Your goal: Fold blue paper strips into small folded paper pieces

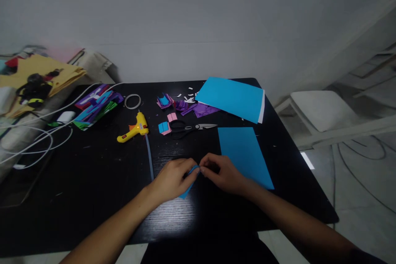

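Near the front of the black table, my left hand (175, 178) is closed around a small piece of blue paper (187, 192), whose lower corner shows beneath the palm. A narrow curved edge of that paper sticks out between my two hands. My right hand (223, 173) pinches this edge with thumb and forefinger. To the right of my right hand lies a blue sheet (243, 148), close to the forearm. Beyond my hands rest black-handled scissors (198, 127), with small folded blue and pink paper pieces (165, 127) beside them.
A yellow glue gun (134, 128) with a glue stick (149, 156) trailing from it lies left of centre. Behind are a roll of tape (133, 101), purple paper scraps (206, 109) and stacked blue sheets (232, 97). White cables (51, 140) cross the left side. A white stool (320, 109) stands right.
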Demonstrator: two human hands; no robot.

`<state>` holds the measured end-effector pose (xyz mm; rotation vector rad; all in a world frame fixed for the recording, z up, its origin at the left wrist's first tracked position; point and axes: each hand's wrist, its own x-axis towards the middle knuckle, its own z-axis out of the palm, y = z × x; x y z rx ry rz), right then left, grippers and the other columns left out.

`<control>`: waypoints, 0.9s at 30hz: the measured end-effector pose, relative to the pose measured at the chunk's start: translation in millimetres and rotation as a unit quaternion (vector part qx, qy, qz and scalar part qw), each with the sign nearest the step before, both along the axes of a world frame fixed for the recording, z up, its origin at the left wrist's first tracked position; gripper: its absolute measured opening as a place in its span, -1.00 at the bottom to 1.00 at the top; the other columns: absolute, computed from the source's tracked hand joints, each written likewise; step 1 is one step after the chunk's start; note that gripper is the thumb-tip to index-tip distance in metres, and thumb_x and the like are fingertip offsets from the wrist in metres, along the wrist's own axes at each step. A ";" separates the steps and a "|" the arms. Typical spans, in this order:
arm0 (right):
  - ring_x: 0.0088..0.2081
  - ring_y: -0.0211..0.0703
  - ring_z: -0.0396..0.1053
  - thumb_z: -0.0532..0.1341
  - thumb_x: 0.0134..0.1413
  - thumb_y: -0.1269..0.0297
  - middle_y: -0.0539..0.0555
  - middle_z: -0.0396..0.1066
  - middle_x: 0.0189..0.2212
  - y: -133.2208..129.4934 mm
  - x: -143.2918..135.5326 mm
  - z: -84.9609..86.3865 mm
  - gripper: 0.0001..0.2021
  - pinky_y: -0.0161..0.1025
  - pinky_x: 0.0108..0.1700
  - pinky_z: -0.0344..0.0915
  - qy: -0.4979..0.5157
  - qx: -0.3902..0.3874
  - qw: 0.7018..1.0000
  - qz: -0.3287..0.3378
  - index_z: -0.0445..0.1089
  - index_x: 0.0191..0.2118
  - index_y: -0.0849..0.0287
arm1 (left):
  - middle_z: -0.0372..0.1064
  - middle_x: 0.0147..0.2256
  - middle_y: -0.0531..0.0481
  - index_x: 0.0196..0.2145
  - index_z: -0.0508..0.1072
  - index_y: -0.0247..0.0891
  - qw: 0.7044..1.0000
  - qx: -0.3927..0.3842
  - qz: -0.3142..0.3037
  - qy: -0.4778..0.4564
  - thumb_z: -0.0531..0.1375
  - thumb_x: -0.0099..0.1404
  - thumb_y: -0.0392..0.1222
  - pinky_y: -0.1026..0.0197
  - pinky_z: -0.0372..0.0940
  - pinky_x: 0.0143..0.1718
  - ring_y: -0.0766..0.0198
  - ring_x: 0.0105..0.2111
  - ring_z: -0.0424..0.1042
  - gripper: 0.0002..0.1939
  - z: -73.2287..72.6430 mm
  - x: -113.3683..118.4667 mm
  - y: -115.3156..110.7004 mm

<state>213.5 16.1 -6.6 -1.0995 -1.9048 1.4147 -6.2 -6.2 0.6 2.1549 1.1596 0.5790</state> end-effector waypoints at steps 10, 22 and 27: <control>-0.40 -0.21 0.40 0.26 0.27 0.34 -0.02 0.47 -0.44 -0.1 -0.3 1.2 -0.95 -0.28 -0.32 0.28 -0.014 0.001 1.000 0.003 0.45 -0.26 0.13 | 0.32 -0.47 0.08 -0.34 0.39 -0.21 1.000 0.003 0.000 0.003 0.06 0.56 -0.14 0.24 0.20 -0.41 0.29 -0.47 0.37 -0.71 -0.8 0.0 -0.1; -0.41 -0.22 0.39 0.26 0.27 0.32 -0.03 0.46 -0.44 -0.3 -0.3 1.9 -0.94 -0.28 -0.32 0.28 -0.006 0.007 1.000 0.002 0.45 -0.26 0.14 | 0.33 -0.48 0.08 -0.36 0.39 -0.22 1.000 0.021 -0.005 0.012 0.07 0.55 -0.16 0.24 0.23 -0.42 0.29 -0.48 0.38 -0.71 1.0 0.3 0.7; -0.39 -0.21 0.40 0.26 0.28 0.30 -0.02 0.48 -0.43 -0.5 0.3 -0.1 -0.94 -0.27 -0.32 0.28 -0.011 0.009 1.000 0.003 0.45 -0.25 0.13 | 0.36 -0.46 0.07 -0.33 0.41 -0.22 1.000 0.022 -0.009 0.009 0.07 0.55 -0.18 0.24 0.24 -0.42 0.29 -0.48 0.40 -0.74 2.7 1.0 1.1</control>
